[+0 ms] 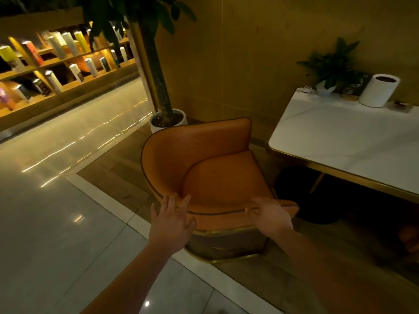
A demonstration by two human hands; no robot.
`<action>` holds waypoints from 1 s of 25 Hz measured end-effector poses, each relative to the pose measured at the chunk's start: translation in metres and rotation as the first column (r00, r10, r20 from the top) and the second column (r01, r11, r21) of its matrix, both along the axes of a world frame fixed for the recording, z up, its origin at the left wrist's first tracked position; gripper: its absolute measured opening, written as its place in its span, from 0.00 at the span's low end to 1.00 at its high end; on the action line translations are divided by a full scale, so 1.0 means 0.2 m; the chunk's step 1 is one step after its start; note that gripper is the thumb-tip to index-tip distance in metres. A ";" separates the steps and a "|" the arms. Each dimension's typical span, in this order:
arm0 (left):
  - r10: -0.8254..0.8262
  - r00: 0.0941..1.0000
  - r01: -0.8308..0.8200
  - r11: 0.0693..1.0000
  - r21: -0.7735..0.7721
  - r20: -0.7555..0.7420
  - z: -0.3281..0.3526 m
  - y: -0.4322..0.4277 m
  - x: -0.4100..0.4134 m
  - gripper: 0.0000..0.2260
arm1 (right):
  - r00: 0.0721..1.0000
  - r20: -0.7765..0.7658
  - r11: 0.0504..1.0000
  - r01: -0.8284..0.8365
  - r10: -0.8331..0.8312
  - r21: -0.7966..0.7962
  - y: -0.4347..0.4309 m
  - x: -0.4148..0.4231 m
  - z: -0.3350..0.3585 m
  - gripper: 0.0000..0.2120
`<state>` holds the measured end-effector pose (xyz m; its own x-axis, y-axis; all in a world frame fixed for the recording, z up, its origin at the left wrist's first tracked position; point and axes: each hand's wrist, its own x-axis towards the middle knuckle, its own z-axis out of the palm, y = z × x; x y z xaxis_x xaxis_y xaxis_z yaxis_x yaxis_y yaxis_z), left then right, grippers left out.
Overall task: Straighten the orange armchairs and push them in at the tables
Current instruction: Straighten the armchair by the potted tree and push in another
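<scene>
The curved orange leather armchair (204, 168), askew beside the white gold-edged marble table (335, 141), is pressed at its back rim by the left hand (172, 217) and right hand (271, 215), fingers spread, seemingly to swing it square.

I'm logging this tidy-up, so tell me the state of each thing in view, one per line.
orange armchair: angled, apart from the white table, not pushed in.
left hand: fingers spread, resting on the armchair's rim.
right hand: laid on the rim, grip unclear.
white table: standing, apart from the armchair.
white canister: upright on the table.
potted tree: upright on the floor.
</scene>
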<state>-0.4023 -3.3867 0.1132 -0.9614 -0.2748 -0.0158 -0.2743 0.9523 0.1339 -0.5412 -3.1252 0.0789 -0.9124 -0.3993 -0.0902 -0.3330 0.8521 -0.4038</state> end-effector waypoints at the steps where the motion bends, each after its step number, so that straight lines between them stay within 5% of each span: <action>1: -0.003 1.000 0.003 1.000 -0.003 0.002 -0.04 -0.08 -0.06 0.31 | 1.000 0.008 1.000 0.017 -0.017 0.009 -0.05 -0.06 -0.06 0.25; 8: -0.026 1.000 0.026 0.997 -0.071 0.000 -0.41 -0.50 -0.50 0.34 | 0.995 -0.097 0.977 -0.004 0.025 0.212 -0.35 -0.39 -0.52 0.26; 15: -0.004 0.999 0.006 0.999 -0.046 0.043 -0.72 -0.75 -0.74 0.39 | 0.993 -0.119 0.974 0.037 -0.011 0.224 -0.55 -0.44 -0.81 0.33; 18: -0.046 0.996 0.056 0.989 -0.136 0.075 -0.80 -0.75 -0.77 0.36 | 0.993 -0.067 0.966 0.108 -0.094 0.236 -0.64 -0.43 -0.90 0.29; 25: -0.136 0.986 0.118 0.980 -0.163 -0.102 -0.91 -0.76 -0.81 0.24 | 0.937 -0.240 0.931 0.303 -0.253 0.202 -0.71 -0.38 -0.98 0.20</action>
<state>-0.5642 -3.5388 -0.0696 -0.9818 -0.1411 0.1273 -0.1418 0.9899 0.0039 -0.6170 -3.2662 -0.1163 -0.9917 -0.1174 0.0531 -0.1235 0.9836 -0.1312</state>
